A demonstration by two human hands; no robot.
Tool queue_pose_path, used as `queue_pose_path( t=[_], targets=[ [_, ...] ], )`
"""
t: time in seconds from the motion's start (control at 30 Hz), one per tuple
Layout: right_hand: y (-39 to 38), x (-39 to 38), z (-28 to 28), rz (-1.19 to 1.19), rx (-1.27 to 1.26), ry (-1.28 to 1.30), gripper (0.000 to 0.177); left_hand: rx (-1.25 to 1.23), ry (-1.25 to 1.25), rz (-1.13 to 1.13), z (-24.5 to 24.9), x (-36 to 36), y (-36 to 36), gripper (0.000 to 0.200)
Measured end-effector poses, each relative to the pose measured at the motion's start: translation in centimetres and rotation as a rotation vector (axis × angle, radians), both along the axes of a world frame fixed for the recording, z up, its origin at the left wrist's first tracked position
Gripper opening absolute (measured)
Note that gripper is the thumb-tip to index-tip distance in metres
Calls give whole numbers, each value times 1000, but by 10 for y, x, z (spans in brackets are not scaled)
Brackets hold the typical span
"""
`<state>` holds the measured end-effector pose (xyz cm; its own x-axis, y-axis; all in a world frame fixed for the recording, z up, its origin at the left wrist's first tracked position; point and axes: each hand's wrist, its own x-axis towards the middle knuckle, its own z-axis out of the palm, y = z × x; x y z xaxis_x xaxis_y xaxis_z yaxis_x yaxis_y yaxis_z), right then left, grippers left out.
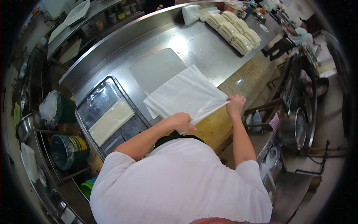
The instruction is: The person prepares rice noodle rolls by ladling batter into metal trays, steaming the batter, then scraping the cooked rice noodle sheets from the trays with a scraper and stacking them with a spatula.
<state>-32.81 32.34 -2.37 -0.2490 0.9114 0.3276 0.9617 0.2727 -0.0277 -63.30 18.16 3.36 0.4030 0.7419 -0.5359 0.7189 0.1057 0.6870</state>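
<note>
The near edge of the thin white sheet (pixel 188 93) is gripped by the left hand (pixel 181 122) and, farther along, by the right hand (pixel 235 105). The sheet is spread out past both hands over the tabletop (pixel 210 46); the tray (pixel 106 94) lies nearer the left hand.

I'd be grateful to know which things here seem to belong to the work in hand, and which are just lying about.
Part of the work, it seems:
white sheet, held by left hand and right hand
grey sheet, partly hidden by it
tray with folded pale strip
stacked pale bundles, probably

Just lying about, apparently:
bucket with yellow label
steel bowl
translucent jug
large pot
</note>
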Motion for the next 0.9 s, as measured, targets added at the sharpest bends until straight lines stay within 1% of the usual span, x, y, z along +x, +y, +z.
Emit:
queue_pose_path(
  t=[0.07, 0.1, 0.13, 0.2, 0.23, 0.3, 0.33, 0.37, 0.43, 0.5, 0.53, 0.63, 0.67, 0.7, 0.73, 0.77, 0.83, 0.87, 0.9],
  targets=[
    [-16, 38, -11, -69, 10, -5, 9, -144, -177, -91, -7, 19, 1, 46],
    [-23, 55, -17, -118, 33, -7, 8, -151, -175, -116, -7, 29, 3, 46],
    [-33, 69, -18, -144, 28, -7, 8, -219, -251, -169, -5, 38, 5, 46],
    [-58, 93, -18, -308, -42, 14, 9, -344, -415, -236, -12, 60, 3, 46],
    [-71, 102, -16, -335, -51, 10, 9, -359, -414, -261, -17, 71, 2, 46],
    [-96, 119, -13, -496, -93, 18, 9, -528, -556, -304, -23, 91, 2, 44],
    [-109, 128, -15, -538, -85, 26, 11, -584, -600, -306, -22, 99, 1, 38],
    [-122, 136, -17, -565, -83, 27, 11, -590, -592, -332, -25, 108, -2, 38],
    [-145, 149, -17, -673, -110, 39, 12, -880, -720, -228, -37, 125, -10, 34],
    [-168, 156, -19, -754, -118, 97, 14, -971, -723, -253, -57, 137, -17, 33],
    [-178, 159, -18, -774, -96, 108, 14, -1026, -723, -262, -59, 139, -18, 34],
    [-225, 167, -20, -828, -57, 159, 12, -1058, -683, -277, -40, 131, -15, 33],
    [-242, 173, -22, -817, -20, 224, 11, -893, -614, -409, -47, 130, -13, 34],
    [-260, 177, -25, -807, 20, 290, 11, -883, -603, -426, -53, 127, -10, 34],
    [-279, 178, -26, -820, 36, 299, 11, -562, -344, -642, -52, 122, -4, 34],
    [-299, 176, -26, -823, 74, 376, 10, -228, -83, -831, -47, 117, 1, 35],
    [-345, 165, -31, -814, 136, 511, 9, -134, 92, -674, -30, 105, 0, 31],
    [-366, 155, -36, -801, 162, 569, 9, -117, 97, -685, -30, 103, -3, 31],
    [-386, 135, -27, -866, 86, 675, 9, -230, -62, -454, -35, 102, -6, 30]
  ],
)
